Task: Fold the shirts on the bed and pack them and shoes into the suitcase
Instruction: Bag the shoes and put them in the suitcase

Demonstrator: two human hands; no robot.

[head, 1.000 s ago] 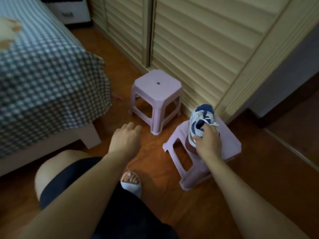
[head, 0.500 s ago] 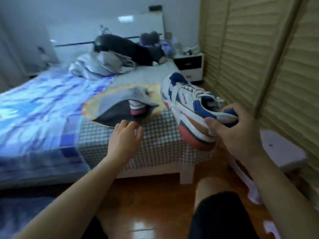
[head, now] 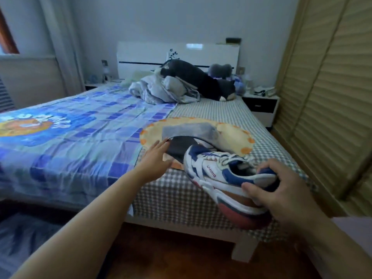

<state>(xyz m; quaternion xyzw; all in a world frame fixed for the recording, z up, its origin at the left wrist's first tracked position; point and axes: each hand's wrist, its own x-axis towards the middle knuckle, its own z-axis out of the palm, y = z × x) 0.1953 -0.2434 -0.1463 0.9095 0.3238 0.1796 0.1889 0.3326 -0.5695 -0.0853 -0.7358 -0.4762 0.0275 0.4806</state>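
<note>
A white, blue and red sneaker (head: pixel 213 172) hangs over the bed's near right corner, toe pointing left. My right hand (head: pixel 281 200) grips it at the heel, thumb on the side, fingers curled over the collar. On the checked sheet (head: pixel 181 200) lies a cream, orange-trimmed soft case (head: pixel 233 137) with a grey flap (head: pixel 189 129) lifted over a dark opening (head: pixel 179 148). My left hand (head: pixel 156 156) reaches with straight fingers to the left edge of that opening and holds nothing. The sneaker's toe covers the case's near rim.
A blue patterned quilt (head: pixel 70 137) covers the bed's left half. Crumpled grey bedding (head: pixel 161 89) and dark plush toys (head: pixel 201 81) lie by the headboard. Louvred wardrobe doors (head: pixel 332 97) stand close on the right, with a nightstand (head: pixel 259 105) beyond. Wooden floor (head: pixel 171 256) lies below.
My right hand lifted the sneaker off the pink stool and carried it over the bed. My left hand uncurled and reached forward to the case. The view swung up from floor to bed.
</note>
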